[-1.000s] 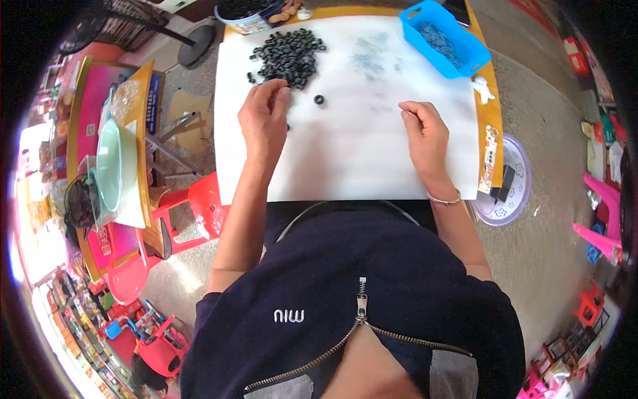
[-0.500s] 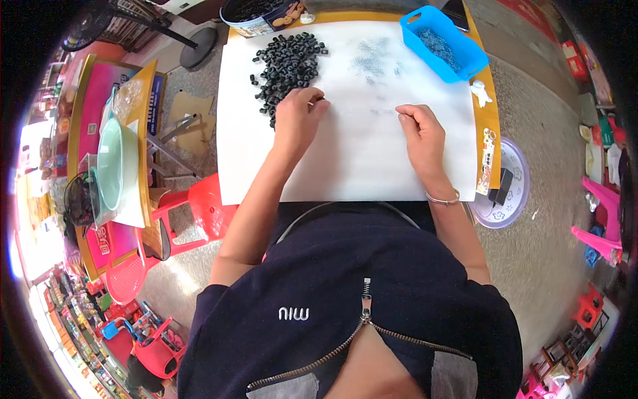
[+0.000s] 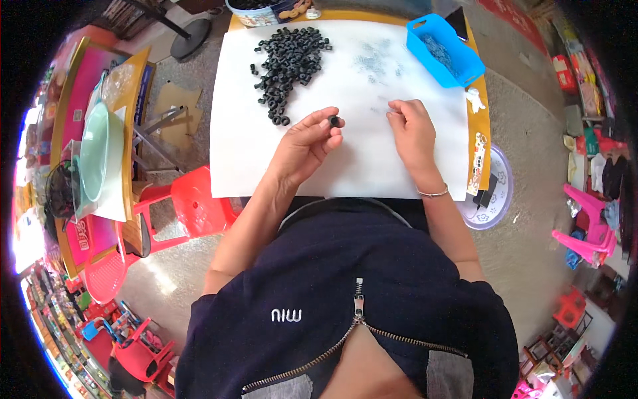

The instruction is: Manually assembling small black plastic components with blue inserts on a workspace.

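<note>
Between the thumb and fingers of my left hand [image 3: 300, 147] is a small black hollow cylinder [image 3: 333, 122], its round opening facing up. My right hand [image 3: 413, 134] is to the right over the white sheet [image 3: 359, 166], thumb and forefinger pinched together. Whatever that pinch holds, if anything, is too small to make out. Beyond my left hand lies a loose pile of similar black cylinders [image 3: 292, 60]. Tiny bluish bits [image 3: 375, 63] are scattered on the sheet, beyond and between the hands.
A blue plastic basket [image 3: 415, 41] with small bluish pieces stands at the table's far right corner. A tub [image 3: 256, 16] of dark pieces stands at the far left edge. Left of the table is a red stool [image 3: 199, 199]; a lilac-rimmed basin [image 3: 502, 193] is low on the right.
My left hand has drawn back from the pile toward me and turned, now showing a black cylinder in its fingers. My right hand stays pinched, shifted slightly. The whole view has moved a little.
</note>
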### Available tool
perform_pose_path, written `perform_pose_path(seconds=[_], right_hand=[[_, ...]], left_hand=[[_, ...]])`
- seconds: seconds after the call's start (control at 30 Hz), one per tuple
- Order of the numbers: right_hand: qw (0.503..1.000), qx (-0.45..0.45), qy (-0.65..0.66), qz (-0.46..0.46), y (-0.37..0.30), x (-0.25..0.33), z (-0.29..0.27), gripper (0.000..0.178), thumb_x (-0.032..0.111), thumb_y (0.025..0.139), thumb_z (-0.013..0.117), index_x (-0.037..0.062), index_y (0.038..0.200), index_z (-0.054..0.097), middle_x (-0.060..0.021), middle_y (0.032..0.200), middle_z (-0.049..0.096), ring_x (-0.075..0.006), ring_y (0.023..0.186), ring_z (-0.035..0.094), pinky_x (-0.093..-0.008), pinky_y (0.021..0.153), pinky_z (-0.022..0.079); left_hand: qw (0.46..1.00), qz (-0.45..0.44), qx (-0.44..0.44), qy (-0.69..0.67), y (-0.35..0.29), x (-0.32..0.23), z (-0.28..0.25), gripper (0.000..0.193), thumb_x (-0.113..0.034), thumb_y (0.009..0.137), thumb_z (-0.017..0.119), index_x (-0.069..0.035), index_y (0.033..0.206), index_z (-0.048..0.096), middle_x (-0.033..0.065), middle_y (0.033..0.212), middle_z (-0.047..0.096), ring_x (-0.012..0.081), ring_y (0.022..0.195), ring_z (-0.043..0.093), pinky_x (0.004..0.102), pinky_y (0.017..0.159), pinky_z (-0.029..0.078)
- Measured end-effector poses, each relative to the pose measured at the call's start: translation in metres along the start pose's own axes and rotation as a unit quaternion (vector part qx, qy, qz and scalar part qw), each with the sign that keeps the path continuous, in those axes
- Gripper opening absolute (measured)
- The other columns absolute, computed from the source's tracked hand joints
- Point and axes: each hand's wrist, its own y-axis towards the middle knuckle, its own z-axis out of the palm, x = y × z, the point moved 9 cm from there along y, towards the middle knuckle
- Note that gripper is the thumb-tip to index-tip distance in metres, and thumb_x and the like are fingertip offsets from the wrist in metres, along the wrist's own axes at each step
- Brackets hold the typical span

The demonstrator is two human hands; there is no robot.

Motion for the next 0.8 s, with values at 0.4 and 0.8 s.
perform_pose_path(seconds=[0.4,0.8], right_hand=[[0.961,0.111,0.247,0.055,0.002,0.059,0.006,0.008,0.001,0.083,0.063,-0.0002,0.09,0.064,-0.0007,0.083,0.062,-0.0063,0.076,0.056,-0.0211,0.069,0.045],[0.966,0.186,0.175,-0.045,-0.002,0.122,0.034,0.007,0.003,0.082,0.063,0.0,0.087,0.065,-0.0059,0.08,0.064,-0.0109,0.066,0.056,-0.0239,0.059,0.044]], left_hand=[[0.99,-0.009,0.088,-0.109,-0.007,0.002,0.007,0.028,-0.008,0.089,0.058,0.003,0.115,0.052,0.0123,0.101,0.058,0.0131,0.083,0.059,0.021,0.073,0.056],[0.998,0.04,0.027,0.035,-0.02,-0.013,-0.01,0.021,-0.007,0.09,0.058,0.002,0.109,0.059,0.0063,0.094,0.064,0.0118,0.076,0.062,0.024,0.072,0.053]])
